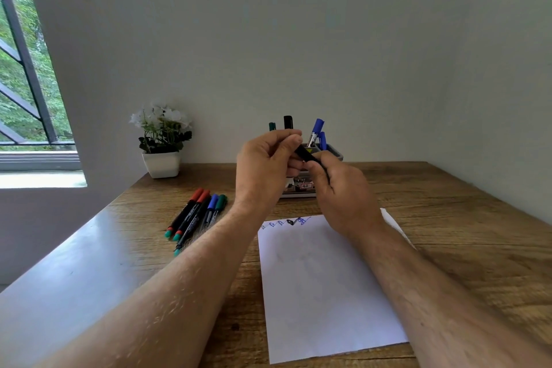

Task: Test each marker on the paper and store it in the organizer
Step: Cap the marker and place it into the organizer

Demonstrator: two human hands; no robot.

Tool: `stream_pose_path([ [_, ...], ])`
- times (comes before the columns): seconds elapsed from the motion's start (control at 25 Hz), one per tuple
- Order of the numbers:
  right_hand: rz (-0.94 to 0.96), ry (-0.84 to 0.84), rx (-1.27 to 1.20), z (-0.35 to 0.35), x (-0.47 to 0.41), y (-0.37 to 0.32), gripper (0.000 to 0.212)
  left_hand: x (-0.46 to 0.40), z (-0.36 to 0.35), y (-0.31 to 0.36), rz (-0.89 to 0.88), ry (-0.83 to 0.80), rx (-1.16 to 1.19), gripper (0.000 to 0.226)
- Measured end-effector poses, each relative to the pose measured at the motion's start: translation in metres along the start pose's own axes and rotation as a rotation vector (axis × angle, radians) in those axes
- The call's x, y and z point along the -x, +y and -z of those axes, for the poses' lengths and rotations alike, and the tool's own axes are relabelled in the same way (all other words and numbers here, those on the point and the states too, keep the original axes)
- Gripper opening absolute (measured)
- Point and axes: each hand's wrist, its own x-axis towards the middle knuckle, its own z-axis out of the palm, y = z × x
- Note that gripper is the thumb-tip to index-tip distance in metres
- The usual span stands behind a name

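Organizer (pixel 298 188) label (pixel 305 186) reads "42" (handwritten).

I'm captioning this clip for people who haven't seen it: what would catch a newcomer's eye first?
Both hands, left hand and right hand, meet at centre, gripping a black marker in front of the grey organizer. Below them lies the white paper, with scribbles along its top edge. To the left, loose markers lie on the wooden table.
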Motion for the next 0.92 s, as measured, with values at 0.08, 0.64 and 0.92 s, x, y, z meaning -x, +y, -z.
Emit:
stream_pose_path([
  [0.08, -0.018, 0.01, -0.017, -0.0002, -0.0009, 0.0, 0.031, 0.0, 0.0003, 0.0002, 0.022, 0.0, 0.025, 0.016],
  [0.64, -0.039, 0.064, -0.038, 0.0048, -0.001, -0.0009, 0.025, -0.0024, 0.0046, 0.0008, 0.143, -0.069, 0.102, 0.017],
  [0.92, -0.074, 0.019, 0.021, 0.0065, -0.004, -0.0022, 0.034, -0.0068, 0.0079, -0.0014, 0.162, -0.045, 0.115, 0.018],
])
